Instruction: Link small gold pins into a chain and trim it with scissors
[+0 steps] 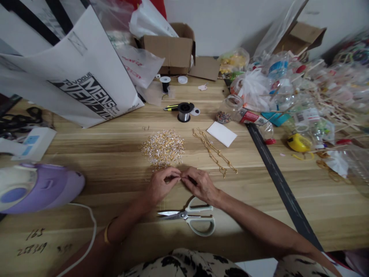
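Note:
My left hand point(162, 184) and my right hand point(200, 184) meet fingertip to fingertip above the table. Both pinch at the same spot, but what they hold is too small to make out. Just beyond my left hand lies a heap of small gold and silver pieces point(163, 149). Gold bead chains point(215, 153) stretch across the wood beyond my right hand. Scissors point(187, 215) with pale green handles rest below my hands, blades pointing left and slightly parted.
A wire spool point(184, 112) and a yellow cutter point(170, 107) sit farther back, near a white card point(221, 134). On the left stand a purple appliance point(54, 186) and a large paper bag point(95, 77). Plastic bottles and bags point(288, 92) crowd the right, past a dark strip point(282, 184).

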`<state>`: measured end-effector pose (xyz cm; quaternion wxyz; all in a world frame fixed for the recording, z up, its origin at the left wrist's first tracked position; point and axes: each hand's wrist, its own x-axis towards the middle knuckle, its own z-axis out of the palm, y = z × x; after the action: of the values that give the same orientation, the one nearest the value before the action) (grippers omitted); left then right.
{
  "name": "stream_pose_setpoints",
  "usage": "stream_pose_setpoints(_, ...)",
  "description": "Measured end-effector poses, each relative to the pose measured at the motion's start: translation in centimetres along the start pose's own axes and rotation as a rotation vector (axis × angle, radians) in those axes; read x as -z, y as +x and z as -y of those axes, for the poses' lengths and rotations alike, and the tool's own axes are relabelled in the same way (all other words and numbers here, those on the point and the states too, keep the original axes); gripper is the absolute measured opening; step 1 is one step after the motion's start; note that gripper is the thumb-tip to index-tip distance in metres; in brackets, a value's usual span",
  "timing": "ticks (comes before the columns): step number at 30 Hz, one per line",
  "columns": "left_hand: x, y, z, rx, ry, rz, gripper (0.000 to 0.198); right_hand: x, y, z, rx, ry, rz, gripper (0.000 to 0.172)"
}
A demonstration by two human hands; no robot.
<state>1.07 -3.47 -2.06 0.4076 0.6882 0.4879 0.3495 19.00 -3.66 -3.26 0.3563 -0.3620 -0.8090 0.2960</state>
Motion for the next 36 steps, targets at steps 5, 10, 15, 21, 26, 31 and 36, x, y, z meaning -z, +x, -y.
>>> stream_pose_setpoints(5, 0.07, 0.03, -0.13, 0.001, 0.02, 0.005, 0.009, -0.01, -0.05, -0.06, 0.011, -0.004, -0.008, 0.008)
stream_pose_setpoints(10, 0.15, 0.08, -0.15, -0.028, 0.032, 0.02, 0.009, -0.04, -0.08, -0.05, 0.009, -0.021, -0.005, 0.008)
stream_pose_setpoints(15, 0.18, 0.1, -0.17, -0.068, 0.078, 0.005, 0.009, -0.04, -0.02, -0.02, 0.018, -0.037, -0.007, 0.008)
stream_pose_setpoints(21, 0.23, 0.01, -0.29, -0.114, 0.124, -0.028, 0.007, -0.03, -0.02, 0.2, -0.006, -0.031, -0.003, 0.005)
stream_pose_setpoints(26, 0.23, -0.04, -0.28, -0.121, 0.109, -0.023, 0.005, 0.0, -0.1, 0.32, -0.011, -0.014, -0.017, 0.006)
stream_pose_setpoints(31, 0.19, -0.2, -0.21, -0.111, 0.088, -0.04, 0.009, 0.13, -0.11, 0.3, 0.008, -0.033, -0.017, 0.009)
stream_pose_setpoints(36, 0.2, -0.18, -0.23, -0.098, 0.092, -0.059, 0.008, 0.26, -0.07, 0.43, 0.01, -0.049, -0.007, 0.012)
